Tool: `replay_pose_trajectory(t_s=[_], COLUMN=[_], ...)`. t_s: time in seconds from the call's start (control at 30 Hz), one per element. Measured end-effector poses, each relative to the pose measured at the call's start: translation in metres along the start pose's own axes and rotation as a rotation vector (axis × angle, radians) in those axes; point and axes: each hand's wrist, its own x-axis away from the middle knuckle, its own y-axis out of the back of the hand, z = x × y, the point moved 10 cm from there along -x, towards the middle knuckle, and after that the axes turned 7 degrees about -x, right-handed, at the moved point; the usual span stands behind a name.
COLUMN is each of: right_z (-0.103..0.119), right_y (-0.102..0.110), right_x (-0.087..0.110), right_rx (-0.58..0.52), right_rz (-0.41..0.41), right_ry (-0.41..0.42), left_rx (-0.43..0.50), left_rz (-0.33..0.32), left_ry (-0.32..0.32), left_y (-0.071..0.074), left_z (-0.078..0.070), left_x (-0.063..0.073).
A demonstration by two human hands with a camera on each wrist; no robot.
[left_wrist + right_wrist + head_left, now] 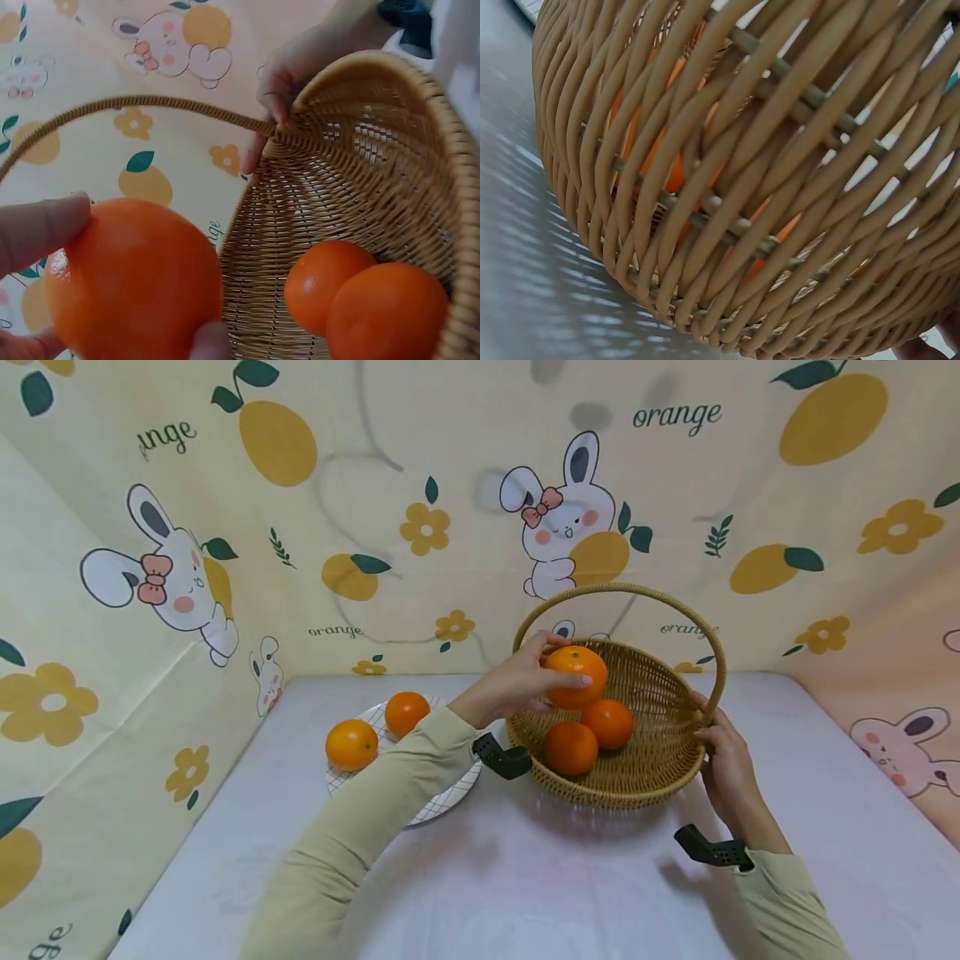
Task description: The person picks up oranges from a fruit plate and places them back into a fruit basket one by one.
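Note:
My left hand (525, 681) grips an orange (576, 677) over the left part of a wicker basket (652, 693). The left wrist view shows this orange (139, 281) large, with fingers and thumb around its sides. Two more oranges, one in front (571, 748) and one behind (607, 724), lie inside the basket. At the basket's right side, my right hand (727, 760) holds the rim by the handle's base. The basket is tilted with its opening toward me. From the right wrist, mostly the woven wall (727, 180) shows, orange colour glinting through its gaps.
Left of the basket, a white plate with a dark grid pattern (442, 802) lies on the white table (480, 893), partly behind my left sleeve. Two oranges, one nearer (352, 744) and one farther (407, 714), are on it. A printed cloth (465, 527) stands behind the table.

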Motion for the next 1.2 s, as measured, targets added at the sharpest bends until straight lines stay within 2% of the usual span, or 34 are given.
replay_pose_trajectory(t_s=[0.2,0.4,0.6,0.83,1.0,1.2], right_z=[0.001,0.002,0.003,0.000,-0.001,-0.001], right_y=[0.000,0.003,0.007,0.006,0.003,0.000], right_x=[-0.001,-0.002,0.000,0.002,0.003,0.001], right_rx=[0.026,0.005,-0.044,-0.014,0.005,0.003], right_rz=[-0.003,-0.008,-0.017,-0.011,-0.011,-0.003], right_ry=[0.000,0.002,0.019,-0.004,-0.005,-0.003], left_rx=[0.026,0.077,0.109,0.038,-0.039,-0.125], left_rz=[-0.014,-0.098,-0.147,-0.225,-0.220,-0.236], left_ry=[0.027,0.075,0.099,0.152,0.167,0.241], left_y=[-0.009,-0.002,0.000,-0.001,-0.004,-0.002], left_z=[0.007,0.012,0.017,0.040,0.047,0.058], left_x=[-0.027,-0.050,-0.065,-0.071,-0.069,-0.069])
